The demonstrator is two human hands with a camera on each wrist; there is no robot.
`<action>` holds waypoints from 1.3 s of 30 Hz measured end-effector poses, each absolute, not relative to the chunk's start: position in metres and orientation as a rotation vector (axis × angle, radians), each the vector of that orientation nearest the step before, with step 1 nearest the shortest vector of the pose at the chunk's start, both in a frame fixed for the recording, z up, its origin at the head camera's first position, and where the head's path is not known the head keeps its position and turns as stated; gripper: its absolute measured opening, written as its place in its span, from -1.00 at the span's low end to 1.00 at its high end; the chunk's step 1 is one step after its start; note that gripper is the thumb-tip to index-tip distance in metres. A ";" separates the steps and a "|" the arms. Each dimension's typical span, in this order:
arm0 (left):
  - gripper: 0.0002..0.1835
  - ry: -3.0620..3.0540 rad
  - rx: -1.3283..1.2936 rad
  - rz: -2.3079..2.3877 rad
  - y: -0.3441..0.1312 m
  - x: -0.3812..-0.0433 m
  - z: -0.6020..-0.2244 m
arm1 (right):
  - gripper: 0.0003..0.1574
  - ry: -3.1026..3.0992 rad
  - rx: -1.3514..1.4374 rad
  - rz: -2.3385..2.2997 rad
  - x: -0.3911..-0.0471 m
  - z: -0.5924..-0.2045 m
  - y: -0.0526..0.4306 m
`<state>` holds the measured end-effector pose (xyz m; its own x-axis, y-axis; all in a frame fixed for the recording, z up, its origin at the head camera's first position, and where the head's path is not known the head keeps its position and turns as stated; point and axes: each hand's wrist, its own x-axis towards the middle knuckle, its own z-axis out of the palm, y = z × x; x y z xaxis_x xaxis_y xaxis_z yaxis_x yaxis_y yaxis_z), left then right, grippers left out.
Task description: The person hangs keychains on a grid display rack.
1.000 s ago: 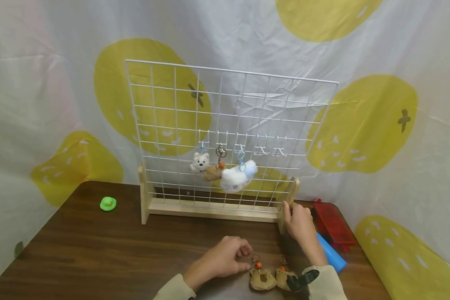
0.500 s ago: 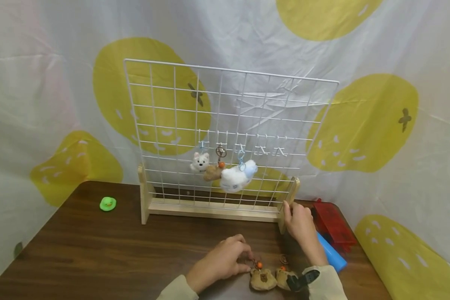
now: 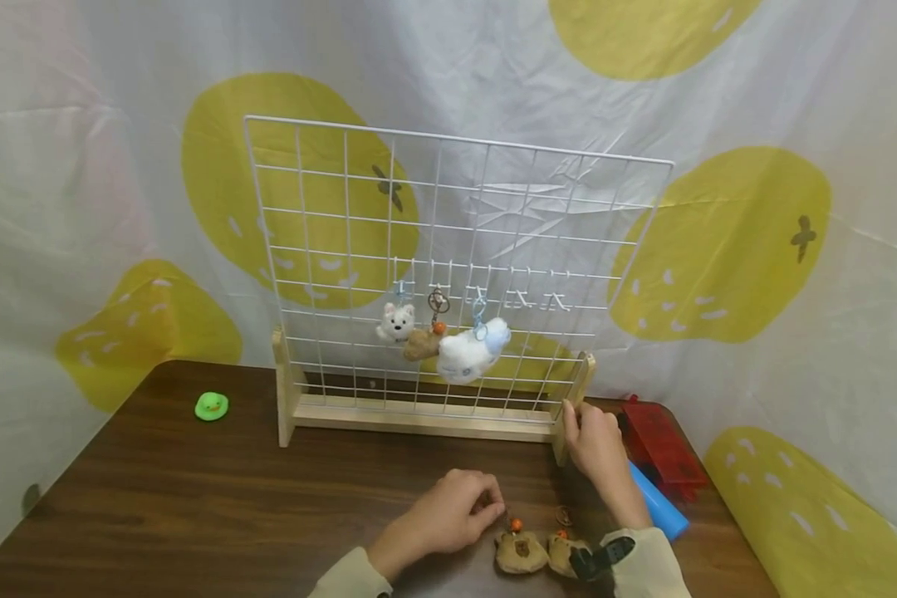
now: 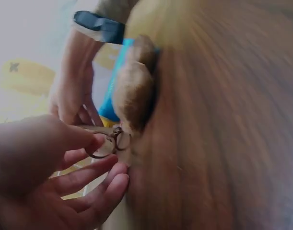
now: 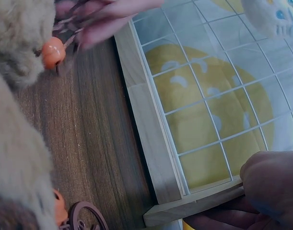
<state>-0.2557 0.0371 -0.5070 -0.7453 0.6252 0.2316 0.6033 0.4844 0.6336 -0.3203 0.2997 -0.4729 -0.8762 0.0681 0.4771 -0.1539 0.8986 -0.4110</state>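
My left hand [image 3: 452, 511] pinches the metal ring [image 4: 101, 157] of a brown plush keychain [image 3: 522, 555] between thumb and index finger, the other fingers spread below. The plush lies on the table with an orange bead near its ring. Beside it, close to my right forearm, lies a second brown plush keychain [image 3: 566, 555]. My right hand [image 3: 600, 440] grips the right wooden foot [image 3: 585, 378] of a white wire grid rack [image 3: 426, 419]. From hooks on the grid hang a white dog plush [image 3: 398, 322], a brown plush [image 3: 421, 345] and a white-and-blue plush [image 3: 469, 355].
Two bare hooks [image 3: 519, 299] sit to the right of the hanging plushes. Behind my right forearm are a blue cylinder [image 3: 659, 502] and a red translucent case [image 3: 664, 448]. A green duck toy [image 3: 212, 406] stands at the left of the table [image 3: 194, 507].
My left thumb and index finger have closed on the keychain's ring, and the ring is now mostly hidden behind the fingers from above. My right hand stays on the rack's foot.
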 end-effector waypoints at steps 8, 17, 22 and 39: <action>-0.93 2.334 0.875 1.585 0.030 -0.262 -0.500 | -0.43 -2.569 0.062 0.613 -0.321 -0.472 0.299; -0.91 2.226 0.746 1.636 0.021 -0.265 -0.493 | -0.46 -2.583 0.053 0.619 -0.320 -0.472 0.300; -0.90 2.206 0.763 1.700 0.020 -0.266 -0.488 | -0.46 -2.587 0.045 0.611 -0.320 -0.472 0.300; -0.92 2.543 0.825 1.766 0.020 -0.272 -0.483 | -0.45 -2.587 0.037 0.608 -0.320 -0.473 0.300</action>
<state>-0.2716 0.0195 -0.4829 -0.8655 0.3742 0.3330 0.4427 0.2606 0.8580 -0.3201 0.3000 -0.4735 -0.8848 0.0809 0.4588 -0.1320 0.9010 -0.4133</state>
